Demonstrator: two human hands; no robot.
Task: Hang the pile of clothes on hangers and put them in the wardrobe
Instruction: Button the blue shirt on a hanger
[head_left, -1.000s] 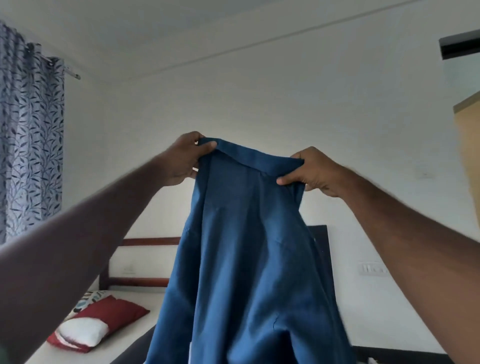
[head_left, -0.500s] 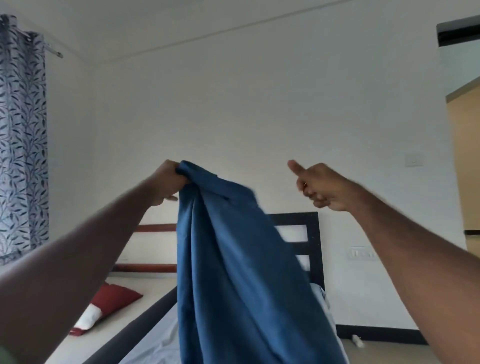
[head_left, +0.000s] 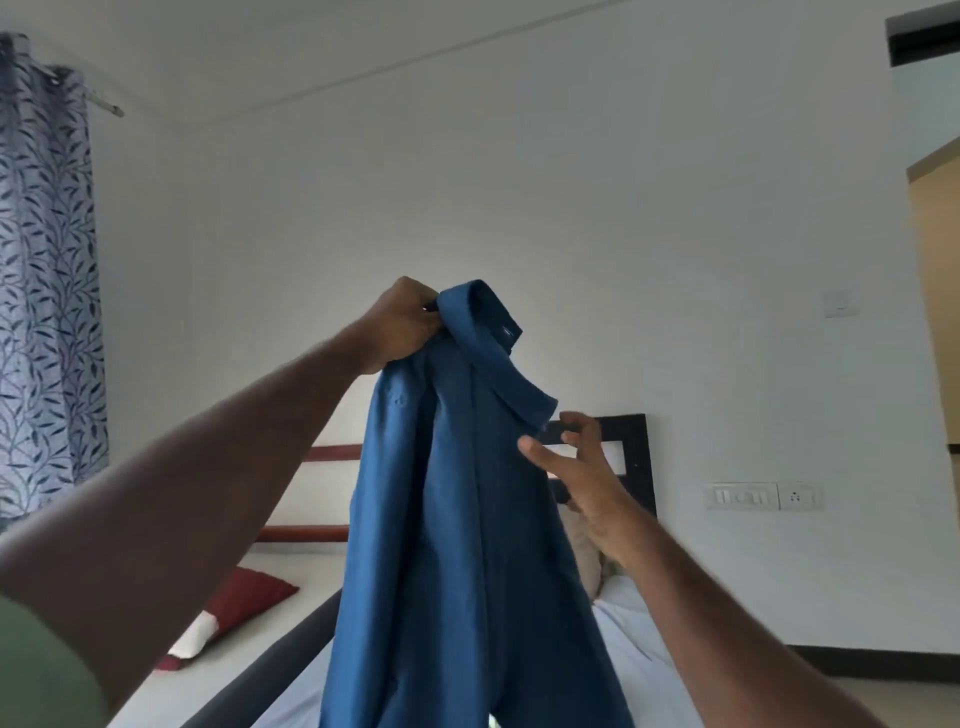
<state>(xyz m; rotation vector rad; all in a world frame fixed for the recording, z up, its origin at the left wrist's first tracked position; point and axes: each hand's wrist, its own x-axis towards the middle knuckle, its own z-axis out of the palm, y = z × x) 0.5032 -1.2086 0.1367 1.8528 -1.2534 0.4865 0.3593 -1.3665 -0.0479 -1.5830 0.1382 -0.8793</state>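
white wall behind; left hand grips blue shirt collar, right hand fingers spread beside it, holding nothing.

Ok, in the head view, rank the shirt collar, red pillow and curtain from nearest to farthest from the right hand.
From the right hand:
1. Shirt collar, just above-left of its fingertips.
2. Red pillow, lower left on the bed.
3. Curtain, at the far left edge.

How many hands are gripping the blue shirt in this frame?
1. The left hand grips the blue shirt near its collar. The right hand, fingers spread, reaches beside the shirt's right edge, not gripping it.
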